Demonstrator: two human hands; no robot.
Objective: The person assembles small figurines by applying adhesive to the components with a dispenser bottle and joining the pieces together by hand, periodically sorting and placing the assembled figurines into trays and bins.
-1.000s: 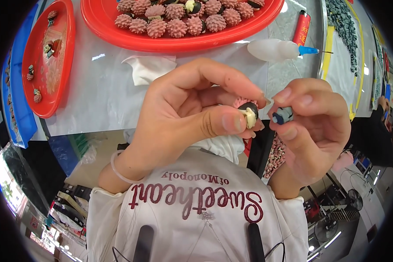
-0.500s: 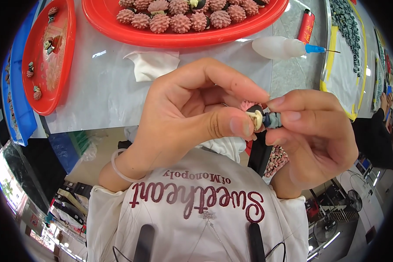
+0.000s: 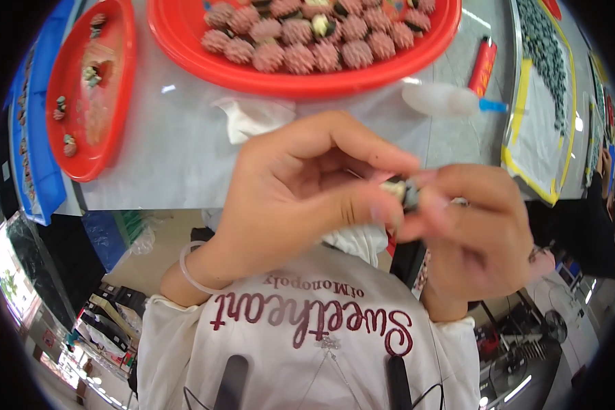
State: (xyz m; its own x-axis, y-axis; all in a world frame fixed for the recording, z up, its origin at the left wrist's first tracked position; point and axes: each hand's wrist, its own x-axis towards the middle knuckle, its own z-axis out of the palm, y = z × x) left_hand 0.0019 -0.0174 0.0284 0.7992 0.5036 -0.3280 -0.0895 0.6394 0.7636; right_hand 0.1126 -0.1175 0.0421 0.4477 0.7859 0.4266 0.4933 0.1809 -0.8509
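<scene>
Above the table's near edge, my left hand [image 3: 301, 179] pinches a small figurine [image 3: 393, 188] between thumb and forefinger. Its cream and dark parts show, while the pink spiky part is covered by my fingers. Fingertips of my right hand [image 3: 482, 222] close on a small grey piece [image 3: 411, 197] at the figurine's right end. Motion blurs that hand, and how the two parts join cannot be made out. Beyond my hands lie a crumpled white cloth [image 3: 256, 117] and a translucent squeeze bottle [image 3: 439, 100] with a blue needle tip.
A red basin [image 3: 307, 82] at the far side holds many pink spiky pieces [image 3: 299, 59]. On the left, a red oval tray [image 3: 119, 116] carries several small figurines beside a blue tray [image 3: 41, 191]. A red tube [image 3: 484, 66] and a yellow-edged tray of grey pieces [image 3: 545, 51] are right.
My right hand has shifted slightly left and down, closer around the grey piece, and now blurs. The figurine has turned so its pink part no longer shows. The whole view has shifted slightly.
</scene>
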